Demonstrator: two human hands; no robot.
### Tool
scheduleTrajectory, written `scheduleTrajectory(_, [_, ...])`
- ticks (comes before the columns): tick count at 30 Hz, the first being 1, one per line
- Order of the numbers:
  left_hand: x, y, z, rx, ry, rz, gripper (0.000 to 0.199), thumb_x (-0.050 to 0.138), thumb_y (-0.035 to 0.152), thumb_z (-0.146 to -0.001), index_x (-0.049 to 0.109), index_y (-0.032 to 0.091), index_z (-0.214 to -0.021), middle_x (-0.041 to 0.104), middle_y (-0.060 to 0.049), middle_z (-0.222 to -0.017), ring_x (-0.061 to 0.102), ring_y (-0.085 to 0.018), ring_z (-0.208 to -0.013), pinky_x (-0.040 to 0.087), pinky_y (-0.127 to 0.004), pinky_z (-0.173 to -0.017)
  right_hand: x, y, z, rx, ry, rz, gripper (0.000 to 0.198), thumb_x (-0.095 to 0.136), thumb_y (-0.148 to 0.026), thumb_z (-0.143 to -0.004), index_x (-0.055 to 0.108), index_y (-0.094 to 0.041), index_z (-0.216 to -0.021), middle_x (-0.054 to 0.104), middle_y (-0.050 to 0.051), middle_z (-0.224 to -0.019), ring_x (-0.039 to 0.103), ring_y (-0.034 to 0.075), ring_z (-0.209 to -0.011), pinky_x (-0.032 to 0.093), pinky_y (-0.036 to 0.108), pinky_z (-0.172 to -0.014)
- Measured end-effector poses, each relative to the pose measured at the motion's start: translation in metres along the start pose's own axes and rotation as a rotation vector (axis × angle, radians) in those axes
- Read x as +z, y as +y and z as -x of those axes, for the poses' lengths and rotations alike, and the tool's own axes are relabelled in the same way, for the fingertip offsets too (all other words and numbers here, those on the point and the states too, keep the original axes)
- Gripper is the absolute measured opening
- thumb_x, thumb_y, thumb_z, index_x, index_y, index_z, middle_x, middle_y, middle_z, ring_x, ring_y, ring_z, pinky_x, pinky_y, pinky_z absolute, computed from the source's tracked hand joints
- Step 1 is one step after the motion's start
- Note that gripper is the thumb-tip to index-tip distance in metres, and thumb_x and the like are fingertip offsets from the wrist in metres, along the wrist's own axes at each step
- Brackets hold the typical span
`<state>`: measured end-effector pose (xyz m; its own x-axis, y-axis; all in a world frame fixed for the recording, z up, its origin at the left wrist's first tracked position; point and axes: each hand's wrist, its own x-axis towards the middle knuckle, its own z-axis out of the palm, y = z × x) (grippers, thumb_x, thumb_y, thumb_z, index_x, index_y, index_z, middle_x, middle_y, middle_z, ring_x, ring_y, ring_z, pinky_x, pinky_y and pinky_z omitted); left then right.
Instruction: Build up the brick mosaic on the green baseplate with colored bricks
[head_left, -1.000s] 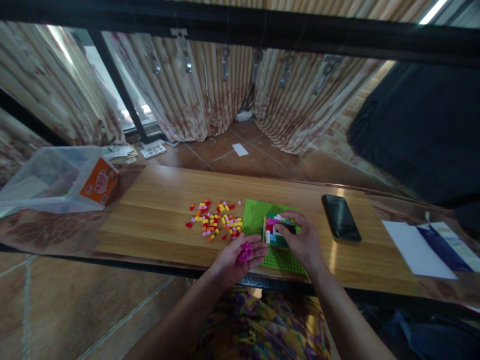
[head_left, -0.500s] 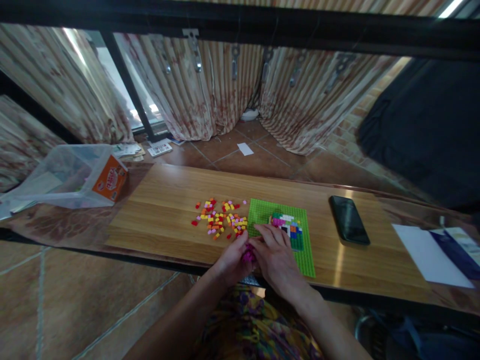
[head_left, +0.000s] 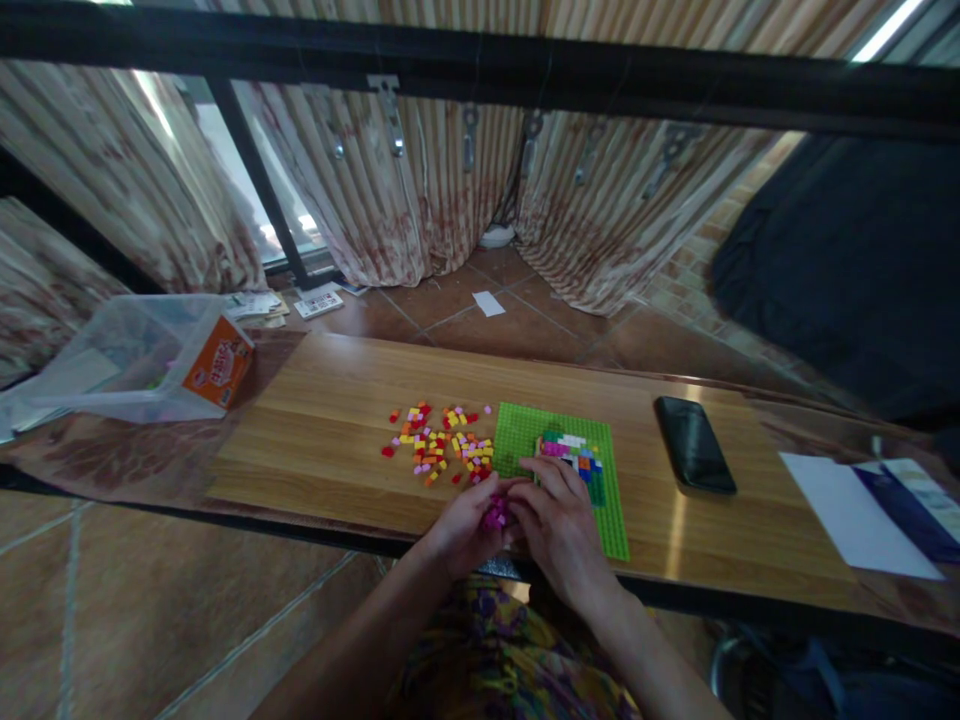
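Note:
Cupped in my left hand (head_left: 469, 525) is a small heap of magenta toy bricks (head_left: 496, 513), held at the table's front edge. My right hand (head_left: 561, 520) meets it from the right, its fingers bent and its fingertips over the bricks. Whatever those fingertips pinch, if anything, is hidden. Partly beneath my right hand lies a green studded baseplate (head_left: 517, 425). On it is a patch of built-on bricks (head_left: 574, 445) in white, pink, blue, green and orange. Left of the plate, loose red, yellow, orange and pink bricks (head_left: 435, 445) are scattered on the wood.
A black phone (head_left: 695, 445) lies right of the baseplate, with white paper (head_left: 855, 510) beyond it. At the far left stands a clear plastic box (head_left: 150, 350) with an orange label. The wooden tabletop (head_left: 300, 450) ends just in front of my body.
My right hand's fingers have shifted and parted slightly from my left palm, showing more of the magenta bricks. The camera view has tilted a little.

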<state>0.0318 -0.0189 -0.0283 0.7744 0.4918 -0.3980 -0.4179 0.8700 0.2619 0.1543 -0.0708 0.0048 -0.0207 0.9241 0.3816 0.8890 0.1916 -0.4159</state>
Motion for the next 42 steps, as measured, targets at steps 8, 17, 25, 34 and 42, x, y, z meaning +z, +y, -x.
scheduleTrajectory(8, [0.007, 0.005, 0.007, -0.022, 0.076, -0.096, 0.024, 0.051, 0.023, -0.085, 0.062, 0.01, -0.101, 0.069, -0.011, -0.093, 0.064, -0.016, -0.082, 0.045, -0.033, -0.086, -0.013, 0.017, 0.012, 0.198, 0.165, -0.17, 0.013, 0.055, -0.028, -0.084, 0.067, -0.026, -0.089, 0.063, 0.004, -0.091, 0.058, 0.018, -0.085, 0.049, 0.033, -0.072])
scheduleTrajectory(17, [0.011, 0.006, 0.009, -0.022, 0.124, -0.135, 0.023, 0.053, 0.023, -0.084, 0.063, 0.01, -0.1, 0.07, -0.011, -0.089, 0.066, -0.016, -0.078, 0.048, -0.032, -0.083, -0.035, 0.05, 0.007, 0.384, 0.222, -0.171, 0.017, 0.055, -0.034, -0.083, 0.066, -0.022, -0.088, 0.068, 0.003, -0.086, 0.063, 0.017, -0.075, 0.049, 0.031, -0.071])
scheduleTrajectory(25, [0.012, 0.007, 0.01, -0.017, 0.121, -0.16, 0.024, 0.054, 0.024, -0.084, 0.063, 0.01, -0.101, 0.069, -0.01, -0.088, 0.066, -0.015, -0.077, 0.049, -0.03, -0.08, -0.025, 0.056, -0.01, 0.271, 0.259, -0.064, 0.015, 0.058, -0.034, -0.082, 0.07, -0.026, -0.083, 0.064, 0.004, -0.092, 0.056, 0.019, -0.089, 0.045, 0.035, -0.081])
scheduleTrajectory(34, [0.011, 0.007, 0.011, -0.022, 0.11, -0.157, 0.028, 0.052, 0.028, -0.085, 0.061, 0.01, -0.104, 0.068, -0.012, -0.093, 0.065, -0.016, -0.079, 0.05, -0.03, -0.078, -0.009, 0.067, -0.012, 0.368, 0.322, -0.191, 0.014, 0.063, -0.039, -0.076, 0.071, -0.028, -0.078, 0.062, 0.004, -0.099, 0.051, 0.023, -0.105, 0.037, 0.042, -0.09])
scheduleTrajectory(42, [0.011, 0.008, 0.011, -0.02, 0.109, -0.163, 0.027, 0.053, 0.027, -0.084, 0.061, 0.01, -0.104, 0.068, -0.012, -0.093, 0.065, -0.016, -0.079, 0.05, -0.029, -0.079, -0.002, 0.07, -0.009, 0.441, 0.34, -0.344, 0.019, 0.066, -0.041, -0.073, 0.07, -0.024, -0.08, 0.059, 0.006, -0.105, 0.053, 0.023, -0.103, 0.04, 0.045, -0.091])
